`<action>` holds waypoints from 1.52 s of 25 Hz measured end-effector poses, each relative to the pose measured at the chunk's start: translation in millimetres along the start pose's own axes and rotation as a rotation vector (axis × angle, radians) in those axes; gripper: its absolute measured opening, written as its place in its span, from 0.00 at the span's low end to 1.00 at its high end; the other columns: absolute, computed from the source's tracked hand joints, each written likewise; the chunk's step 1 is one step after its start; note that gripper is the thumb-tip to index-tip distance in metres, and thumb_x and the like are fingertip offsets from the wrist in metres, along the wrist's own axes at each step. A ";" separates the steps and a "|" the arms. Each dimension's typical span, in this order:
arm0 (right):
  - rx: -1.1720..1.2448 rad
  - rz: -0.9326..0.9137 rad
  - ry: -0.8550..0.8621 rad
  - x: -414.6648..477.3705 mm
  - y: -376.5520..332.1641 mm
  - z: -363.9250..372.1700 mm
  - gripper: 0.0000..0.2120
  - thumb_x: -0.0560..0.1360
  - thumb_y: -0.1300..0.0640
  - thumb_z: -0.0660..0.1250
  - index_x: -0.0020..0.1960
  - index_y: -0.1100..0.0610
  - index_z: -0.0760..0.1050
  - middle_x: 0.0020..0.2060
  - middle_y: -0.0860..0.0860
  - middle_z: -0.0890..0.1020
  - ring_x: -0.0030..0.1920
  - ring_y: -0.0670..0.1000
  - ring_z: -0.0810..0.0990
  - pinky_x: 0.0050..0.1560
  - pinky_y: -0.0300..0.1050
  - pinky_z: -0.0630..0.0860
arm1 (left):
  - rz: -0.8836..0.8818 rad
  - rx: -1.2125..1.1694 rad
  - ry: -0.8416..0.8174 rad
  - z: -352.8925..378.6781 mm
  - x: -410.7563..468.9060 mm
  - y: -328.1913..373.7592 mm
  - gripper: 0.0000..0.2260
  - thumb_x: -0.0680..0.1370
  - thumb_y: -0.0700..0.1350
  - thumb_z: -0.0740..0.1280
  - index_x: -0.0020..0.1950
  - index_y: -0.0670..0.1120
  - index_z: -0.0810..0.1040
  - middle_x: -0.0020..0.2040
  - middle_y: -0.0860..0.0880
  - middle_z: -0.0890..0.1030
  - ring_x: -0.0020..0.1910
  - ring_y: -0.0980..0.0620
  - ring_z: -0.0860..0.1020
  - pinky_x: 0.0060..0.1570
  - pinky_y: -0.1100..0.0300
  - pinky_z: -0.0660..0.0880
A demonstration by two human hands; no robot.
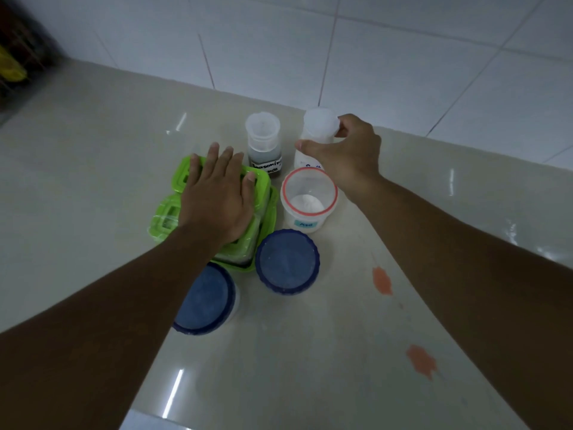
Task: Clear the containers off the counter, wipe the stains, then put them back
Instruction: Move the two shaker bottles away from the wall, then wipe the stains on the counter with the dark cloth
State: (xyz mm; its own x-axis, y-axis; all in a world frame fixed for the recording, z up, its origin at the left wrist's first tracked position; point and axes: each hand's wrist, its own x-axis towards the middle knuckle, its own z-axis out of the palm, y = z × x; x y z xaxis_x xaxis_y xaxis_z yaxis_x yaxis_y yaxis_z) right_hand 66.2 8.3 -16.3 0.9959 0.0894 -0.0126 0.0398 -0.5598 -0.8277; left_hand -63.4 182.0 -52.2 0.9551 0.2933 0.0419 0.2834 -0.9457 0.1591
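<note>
My left hand (217, 197) lies flat, fingers spread, on the lid of the upper green-lidded box (186, 172), which is stacked on a second green-lidded box (164, 218). My right hand (347, 153) grips the neck of a white salt bottle (319, 122) at the back. Beside it stands a seasoning bottle (263, 141) with dark contents. A round tub with a red rim (308, 200) holds white powder. Two blue-lidded jars (286, 262) (204, 299) stand nearest me. Two orange stains (383, 280) (421, 361) mark the counter on the right.
The beige glossy counter (93, 169) meets a white tiled wall (403, 57) behind the containers. A dark rack with something yellow (12, 66) stands at the far left corner.
</note>
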 end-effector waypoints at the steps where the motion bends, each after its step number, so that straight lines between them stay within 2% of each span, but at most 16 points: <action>1: -0.015 0.009 -0.009 0.5 -0.1 1.5 0.28 0.63 0.44 0.83 0.57 0.55 0.79 0.51 0.48 0.82 0.50 0.47 0.79 0.39 0.31 0.70 | -0.002 0.000 0.003 -0.3 0.0 0.5 0.30 0.82 0.56 0.43 0.79 0.42 0.63 0.79 0.43 0.64 0.81 0.43 0.54 0.80 0.42 0.48; 5: -0.058 0.018 -0.017 2.1 1.9 7.5 0.29 0.62 0.45 0.83 0.57 0.56 0.79 0.52 0.49 0.82 0.51 0.49 0.81 0.44 0.39 0.75 | -0.014 -0.004 0.016 -1.3 0.0 1.9 0.30 0.82 0.55 0.43 0.78 0.42 0.63 0.79 0.43 0.65 0.81 0.43 0.55 0.80 0.42 0.48; 8: -0.073 0.018 -0.029 0.9 3.3 9.6 0.29 0.62 0.45 0.83 0.57 0.56 0.79 0.50 0.48 0.81 0.50 0.47 0.80 0.38 0.35 0.71 | -0.017 -0.004 0.019 -0.4 -0.1 2.4 0.30 0.82 0.55 0.44 0.79 0.41 0.62 0.79 0.43 0.65 0.81 0.44 0.55 0.80 0.43 0.48; 13: -0.060 0.018 -0.046 -0.9 3.1 9.3 0.30 0.63 0.44 0.83 0.58 0.56 0.78 0.52 0.49 0.82 0.51 0.48 0.81 0.38 0.33 0.70 | -0.013 -0.014 0.025 -0.5 0.4 2.6 0.30 0.82 0.55 0.44 0.80 0.40 0.57 0.79 0.42 0.63 0.81 0.44 0.54 0.80 0.43 0.48; 17: -0.053 0.041 -0.161 -7.2 6.8 -0.3 0.36 0.64 0.43 0.82 0.66 0.54 0.73 0.58 0.49 0.80 0.57 0.49 0.79 0.49 0.38 0.72 | -0.083 0.002 0.059 -1.4 -2.8 7.4 0.28 0.83 0.52 0.48 0.81 0.39 0.54 0.80 0.40 0.61 0.81 0.42 0.56 0.79 0.42 0.53; 20: -0.006 0.013 -0.200 -19.8 13.1 -15.0 0.39 0.68 0.38 0.78 0.72 0.52 0.69 0.64 0.49 0.77 0.62 0.48 0.76 0.58 0.38 0.71 | -0.089 -0.005 0.080 -7.9 -12.0 19.6 0.27 0.84 0.50 0.51 0.81 0.40 0.53 0.81 0.41 0.59 0.81 0.43 0.55 0.78 0.42 0.54; 22: -0.009 -0.045 -0.188 -31.5 21.7 -28.9 0.35 0.74 0.36 0.71 0.74 0.53 0.68 0.69 0.50 0.76 0.67 0.48 0.74 0.65 0.41 0.71 | -0.016 -0.015 0.157 -16.6 -21.3 36.9 0.27 0.83 0.51 0.53 0.80 0.41 0.58 0.79 0.42 0.64 0.79 0.42 0.61 0.77 0.42 0.58; 24: -0.056 -0.116 -0.199 -45.6 36.0 -47.3 0.30 0.81 0.38 0.62 0.76 0.54 0.66 0.72 0.51 0.73 0.72 0.49 0.72 0.71 0.43 0.68 | 0.101 -0.027 0.236 -24.9 -28.3 62.6 0.25 0.82 0.51 0.55 0.78 0.42 0.64 0.76 0.41 0.70 0.75 0.40 0.67 0.75 0.43 0.63; 26: -0.123 -0.164 -0.210 -61.7 58.1 -70.6 0.28 0.84 0.41 0.56 0.78 0.55 0.64 0.75 0.51 0.71 0.75 0.50 0.69 0.75 0.46 0.65 | 0.221 -0.052 0.253 -29.4 -33.0 95.1 0.24 0.81 0.50 0.56 0.76 0.41 0.67 0.73 0.41 0.73 0.73 0.40 0.70 0.73 0.44 0.65; 29: -0.206 -0.223 -0.160 -87.9 100.8 -112.7 0.25 0.85 0.44 0.53 0.79 0.56 0.62 0.77 0.52 0.67 0.77 0.50 0.65 0.78 0.49 0.62 | 0.330 -0.084 0.181 -26.6 -41.5 149.7 0.25 0.80 0.49 0.56 0.76 0.41 0.67 0.74 0.42 0.72 0.75 0.42 0.68 0.75 0.45 0.63; 31: -0.258 -0.236 -0.096 -106.3 134.0 -148.7 0.25 0.86 0.47 0.52 0.80 0.57 0.59 0.79 0.53 0.63 0.80 0.51 0.60 0.79 0.53 0.59 | 0.387 -0.083 0.090 -19.6 -54.5 193.9 0.26 0.81 0.49 0.56 0.78 0.41 0.64 0.77 0.42 0.67 0.78 0.42 0.64 0.78 0.44 0.59; 35: -0.347 -0.136 0.042 -146.4 199.9 -226.9 0.26 0.86 0.50 0.50 0.81 0.58 0.56 0.81 0.54 0.57 0.82 0.53 0.52 0.81 0.57 0.53 | 0.528 -0.048 -0.071 2.8 -86.2 283.9 0.27 0.84 0.51 0.51 0.82 0.43 0.53 0.82 0.44 0.56 0.82 0.46 0.52 0.81 0.46 0.49; 38: -0.395 -0.014 0.137 -181.6 247.4 -281.6 0.27 0.85 0.50 0.49 0.82 0.58 0.54 0.82 0.54 0.56 0.82 0.53 0.50 0.82 0.55 0.49 | 0.667 -0.070 -0.109 21.3 -111.7 350.9 0.27 0.83 0.49 0.51 0.81 0.42 0.54 0.82 0.44 0.57 0.82 0.46 0.53 0.81 0.46 0.50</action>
State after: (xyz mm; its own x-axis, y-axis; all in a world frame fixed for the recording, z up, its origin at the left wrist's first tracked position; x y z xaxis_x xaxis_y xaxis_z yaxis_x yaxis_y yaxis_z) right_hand -82.0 -378.4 -60.8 0.9956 0.0035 0.0938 0.0546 -0.8348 -0.5478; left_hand -68.9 -185.6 -22.0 0.9280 -0.3686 0.0539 -0.3717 -0.9070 0.1977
